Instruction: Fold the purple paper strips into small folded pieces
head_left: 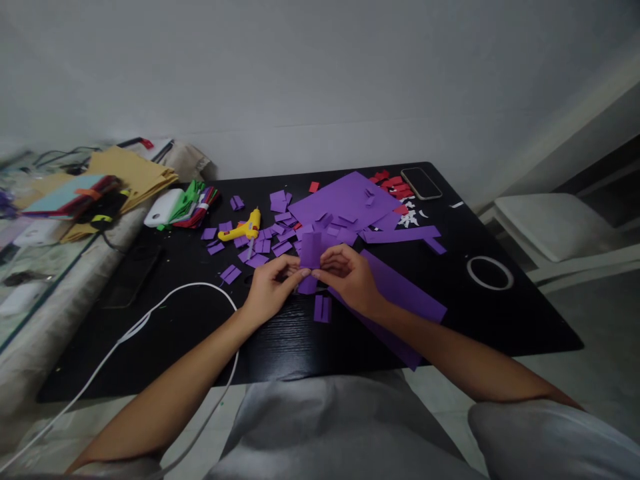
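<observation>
Both hands meet over the middle of a black table (500,320). My left hand (273,288) and my right hand (347,277) each pinch a small folded purple paper piece (312,252) that stands up between the fingertips. Its lower part (307,285) shows under my thumbs. A small cut purple piece (323,309) lies on the table just below my hands. A long purple paper strip (400,293) runs under my right wrist toward the table's near edge.
Several cut purple pieces (270,243) lie scattered beyond my hands, beside a yellow glue gun (243,230) with a white cord (150,313). A big purple sheet (345,200), red scraps (395,187), a phone (421,183) and a tape ring (490,272) are to the right. Stacked coloured paper (193,203) lies at the left.
</observation>
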